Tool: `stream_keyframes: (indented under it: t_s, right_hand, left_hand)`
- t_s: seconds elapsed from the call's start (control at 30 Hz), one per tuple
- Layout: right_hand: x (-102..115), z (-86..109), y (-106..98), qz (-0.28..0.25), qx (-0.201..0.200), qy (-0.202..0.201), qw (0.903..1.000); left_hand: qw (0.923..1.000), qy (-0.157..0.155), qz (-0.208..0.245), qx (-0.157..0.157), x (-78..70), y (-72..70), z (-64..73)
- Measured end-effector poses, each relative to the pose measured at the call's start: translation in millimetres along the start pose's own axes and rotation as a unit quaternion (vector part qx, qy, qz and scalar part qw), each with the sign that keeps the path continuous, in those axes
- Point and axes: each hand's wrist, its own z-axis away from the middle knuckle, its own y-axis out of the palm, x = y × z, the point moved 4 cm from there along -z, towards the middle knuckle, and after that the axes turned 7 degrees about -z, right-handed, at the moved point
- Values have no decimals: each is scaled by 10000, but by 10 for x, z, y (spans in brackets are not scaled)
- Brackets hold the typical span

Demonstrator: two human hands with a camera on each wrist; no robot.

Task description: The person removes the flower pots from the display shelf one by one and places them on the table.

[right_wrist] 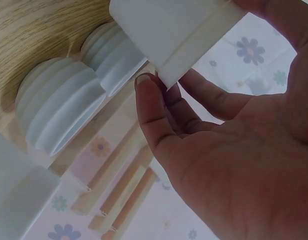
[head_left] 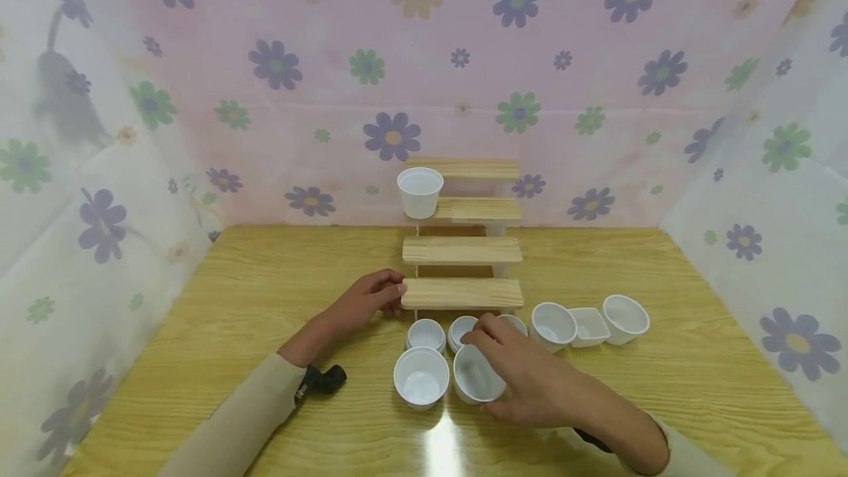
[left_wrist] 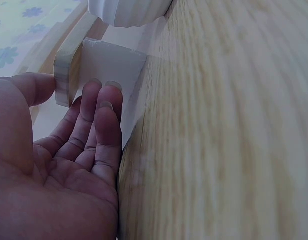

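My right hand (head_left: 530, 374) grips a white round pot (head_left: 475, 377) by its rim, thumb on the near side and fingers over the far side. In the right wrist view, the pot's smooth wall rises above the fingertips (right_wrist: 151, 97). At the left end of the stepped wooden stand, my left hand (head_left: 371, 297) holds the lowest board (head_left: 461, 293), thumb against its end and fingers curled beneath, beside the white side support (left_wrist: 111, 62). Left of the held pot is a similar white pot (head_left: 422, 381). Small ribbed pots (head_left: 426, 335) line the stand's front.
One white pot (head_left: 420, 197) stands high on the stand's left side. To the right, a round pot (head_left: 553, 324), a square dish (head_left: 589, 326) and another round pot (head_left: 626, 319) sit on the wooden table (head_left: 298, 256). Flowered cloth (head_left: 318, 146) hangs behind and at both sides.
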Motion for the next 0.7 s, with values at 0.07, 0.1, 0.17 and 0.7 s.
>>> stream_keyframes:
  t_s: [0.07,0.1,0.17,0.7]
  right_hand:
    - [-3,0,8,7,47,21,10000]
    - [-2,-1,10,14,61,21,10000]
    - [-3,-2,16,35,84,31,10000]
    - [5,-1,50,252,195,-55,9995]
  left_hand:
    - [10000,-3,-5,-1,-1,-1,4]
    - [10000,2,-15,-3,-3,-2,6]
    - [10000,16,-20,2,-9,-2,9]
    - [10000,73,-3,29,-18,-2,14]
